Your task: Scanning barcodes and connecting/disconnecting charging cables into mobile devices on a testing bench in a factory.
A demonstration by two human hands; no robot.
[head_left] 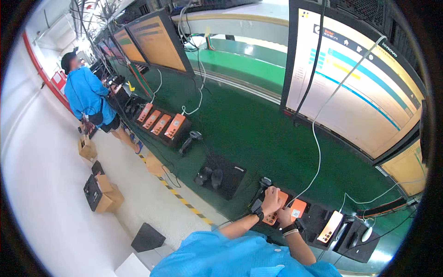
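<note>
On the green bench (pixel 235 124), an orange phone (pixel 270 219) sits under the left hand (pixel 271 200), whose grip I cannot tell; the right hand (pixel 285 218) pinches a white cable (pixel 315 138) beside it. Probably light, stiff, slippery: hold its long edges.

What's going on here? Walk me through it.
A person at a green bench has the left hand over an orange phone, with the right hand close against it, at the lower end of a white cable. Whether the cable is plugged in is hidden. Four more orange phones sit in a row further left, near a co-worker in blue.
</note>
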